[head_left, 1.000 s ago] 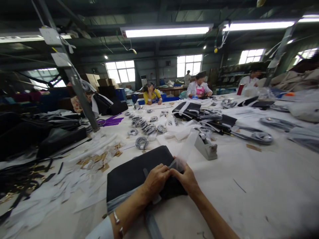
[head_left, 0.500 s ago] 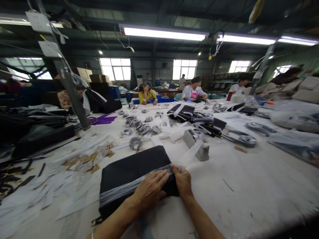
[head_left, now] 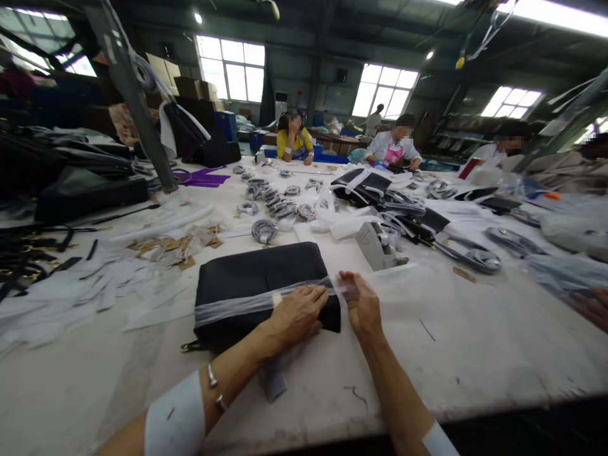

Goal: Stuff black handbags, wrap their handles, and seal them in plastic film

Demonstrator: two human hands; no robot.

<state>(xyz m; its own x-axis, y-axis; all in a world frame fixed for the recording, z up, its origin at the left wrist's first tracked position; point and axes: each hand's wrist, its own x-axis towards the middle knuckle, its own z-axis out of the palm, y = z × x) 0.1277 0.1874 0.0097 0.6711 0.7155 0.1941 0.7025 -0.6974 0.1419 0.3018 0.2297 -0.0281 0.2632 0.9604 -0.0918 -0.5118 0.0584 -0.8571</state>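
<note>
A flat black bag lies on the white table, wrapped across the middle by a translucent plastic strip. My left hand rests flat over the strip and the bag's lower right part, fingers stretched out. Just beyond the bag's right edge, my right hand is raised with its fingers extended, beside the part of the strip that runs off to the right. Whether the fingertips touch that film is unclear. A small tan label shows under the strip, and a gold-coloured clasp sticks out at the lower left corner.
A grey tape dispenser stands behind my right hand. Several coiled grey cords lie behind the bag, with black bags farther back. Paper scraps and a metal post are on the left. Co-workers sit across the table.
My right hand has come away from the bag's edge, its fingers opening. The strip now stretches out to the right. My left hand stays on the bag; the view has tilted down.
</note>
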